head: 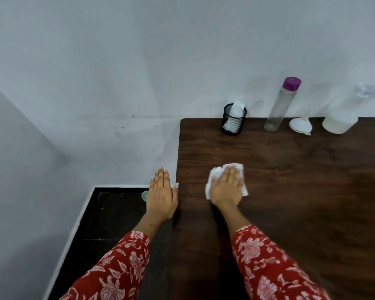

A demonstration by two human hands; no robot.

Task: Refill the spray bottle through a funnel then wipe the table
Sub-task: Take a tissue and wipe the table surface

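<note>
My right hand presses flat on a white paper tissue that lies on the dark wooden table, near its left side. My left hand hangs flat with straight fingers just off the table's left edge, its thumb at the edge. At the back right stands the white spray bottle with its trigger head on. A white funnel lies upside down beside it. A clear bottle with a purple cap stands left of the funnel.
A black mesh cup holding white tissue stands at the table's back left. Grey walls close in behind and to the left. Below the left edge is dark floor with a small green object.
</note>
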